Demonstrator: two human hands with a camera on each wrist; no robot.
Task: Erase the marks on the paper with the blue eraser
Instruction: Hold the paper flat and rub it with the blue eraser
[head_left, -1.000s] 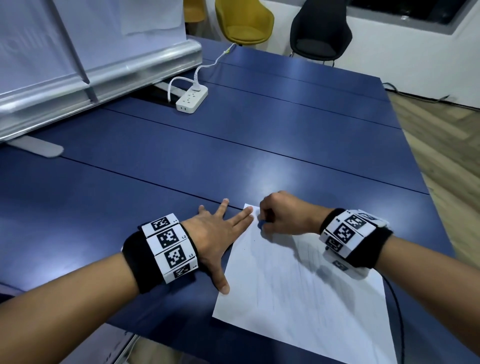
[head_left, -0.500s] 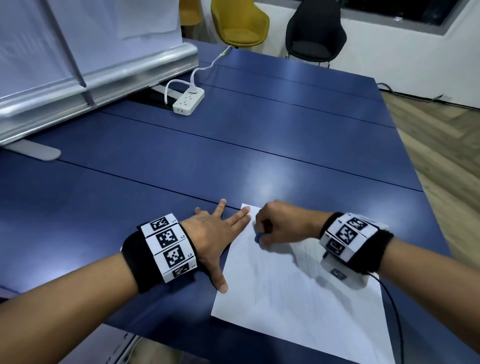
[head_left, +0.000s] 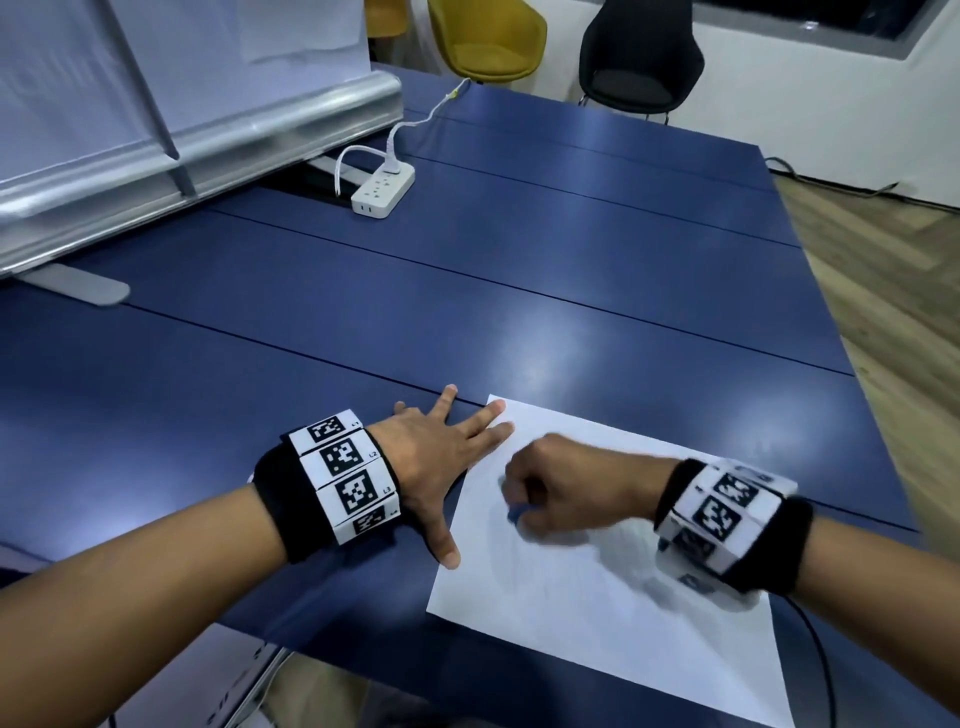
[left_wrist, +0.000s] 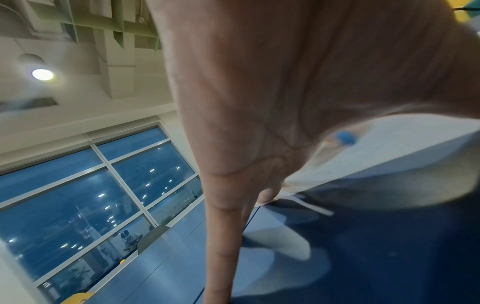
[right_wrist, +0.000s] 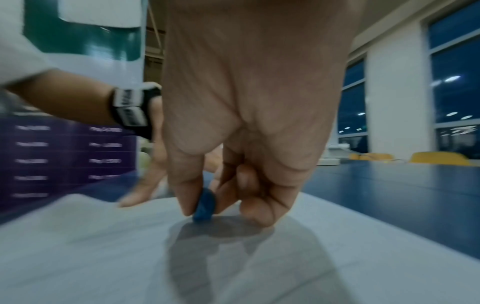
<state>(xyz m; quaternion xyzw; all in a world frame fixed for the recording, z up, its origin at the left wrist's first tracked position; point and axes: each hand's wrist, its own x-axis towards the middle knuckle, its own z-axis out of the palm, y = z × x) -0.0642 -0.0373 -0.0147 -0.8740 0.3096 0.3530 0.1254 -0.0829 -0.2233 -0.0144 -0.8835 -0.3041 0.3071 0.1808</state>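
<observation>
A white sheet of paper (head_left: 597, 587) with faint pencil marks lies on the blue table (head_left: 467, 312) near its front edge. My right hand (head_left: 561, 486) pinches the small blue eraser (head_left: 517, 512) between thumb and fingers, its lower end on the paper's upper left part. In the right wrist view the eraser (right_wrist: 205, 205) touches the paper (right_wrist: 130, 257) under my curled fingers. My left hand (head_left: 441, 457) lies flat with fingers spread, its fingertips and thumb on the paper's left edge. In the left wrist view the eraser (left_wrist: 345, 137) shows past my palm.
A white power strip (head_left: 383, 191) with its cable sits at the back of the table. A silver banner base (head_left: 182, 150) runs along the back left. A yellow chair (head_left: 488, 39) and a black chair (head_left: 641, 57) stand behind the table. Wooden floor lies to the right.
My right hand has slid the eraser down and toward me from the paper's top left corner, and it is motion-blurred now. The left hand stays pressed on the paper's left edge.
</observation>
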